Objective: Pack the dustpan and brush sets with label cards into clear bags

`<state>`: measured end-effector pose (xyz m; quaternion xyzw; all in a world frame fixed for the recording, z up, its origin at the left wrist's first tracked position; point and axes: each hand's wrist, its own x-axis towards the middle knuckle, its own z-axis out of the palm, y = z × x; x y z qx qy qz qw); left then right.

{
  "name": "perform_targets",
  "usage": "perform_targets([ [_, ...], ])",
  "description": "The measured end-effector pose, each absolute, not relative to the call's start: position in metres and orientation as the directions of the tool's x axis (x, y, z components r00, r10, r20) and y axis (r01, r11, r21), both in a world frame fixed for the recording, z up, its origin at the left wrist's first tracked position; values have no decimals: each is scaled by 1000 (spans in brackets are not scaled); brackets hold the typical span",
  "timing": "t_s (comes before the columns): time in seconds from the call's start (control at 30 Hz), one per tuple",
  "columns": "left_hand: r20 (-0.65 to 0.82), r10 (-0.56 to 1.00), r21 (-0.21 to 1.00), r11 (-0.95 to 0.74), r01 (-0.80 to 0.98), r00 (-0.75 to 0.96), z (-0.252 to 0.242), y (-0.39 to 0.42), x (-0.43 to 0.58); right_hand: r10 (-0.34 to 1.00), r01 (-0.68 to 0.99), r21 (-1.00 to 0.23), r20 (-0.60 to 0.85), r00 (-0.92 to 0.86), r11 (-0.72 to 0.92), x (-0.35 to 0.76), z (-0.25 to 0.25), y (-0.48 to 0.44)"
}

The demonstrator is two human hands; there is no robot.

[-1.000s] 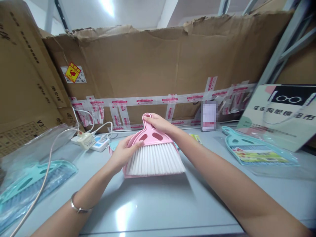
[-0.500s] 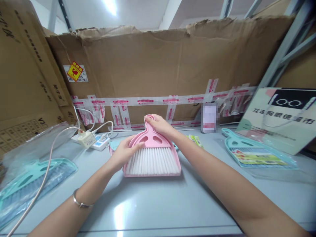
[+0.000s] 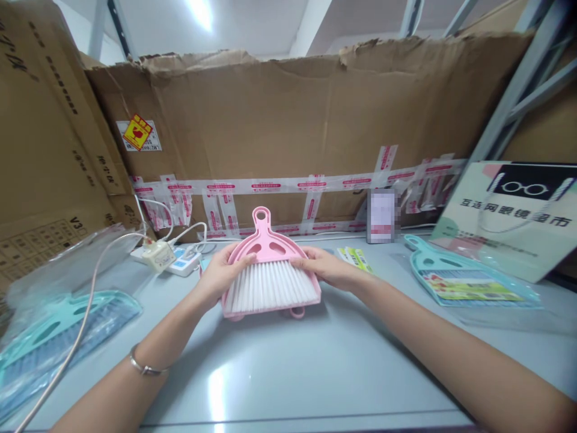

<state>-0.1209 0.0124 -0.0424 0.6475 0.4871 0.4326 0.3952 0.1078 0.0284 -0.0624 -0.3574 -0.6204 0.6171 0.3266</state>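
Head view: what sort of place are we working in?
Likely a stockroom workspace, though not certain: large taped cardboard stands along the back of the grey tabletop, metal framing rises at the right, and a plastic-wrapped turquoise dustpan set lies at left.

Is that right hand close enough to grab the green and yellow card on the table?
Probably yes, but it looks busy: the right hand is holding the pink dustpan-and-brush set. The green and yellow card lies close by, just beyond the wrist, with nothing seen covering it.
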Motion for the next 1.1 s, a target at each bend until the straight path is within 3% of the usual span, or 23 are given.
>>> perform_targets([
  [0.13, 169, 959, 929, -232, 287, 226, -42, 10, -120, 894, 28, -994, 81, -441, 104, 100, -61, 20],
  [0.27, 190, 960, 934, -242, 263, 207, -42, 10, -120, 882, 237, -966, -18, -470, 107, 139, -53, 30],
  [0.3, 189, 962, 938, -237, 255, 197, -42, 10, -121, 910, 334, -938, -51, -412, 98, 157, -54, 36],
  [0.37, 186, 967, 944, -224, 243, 172, -41, 11, -122, 996, 597, -801, -12, -89, 44, 196, -63, 52],
  [0.43, 181, 973, 948, -211, 239, 144, -41, 12, -122, 993, 706, -704, 12, 116, -74, 230, -77, 67],
  [0.5, 177, 975, 948, -204, 242, 132, -42, 14, -123, 979, 748, -646, 12, 206, -149, 253, -91, 78],
  [1.1, 200, 973, 940, -224, 259, 115, -49, 15, -120, 976, 805, -560, -25, 218, -195, 273, -114, 93],
])
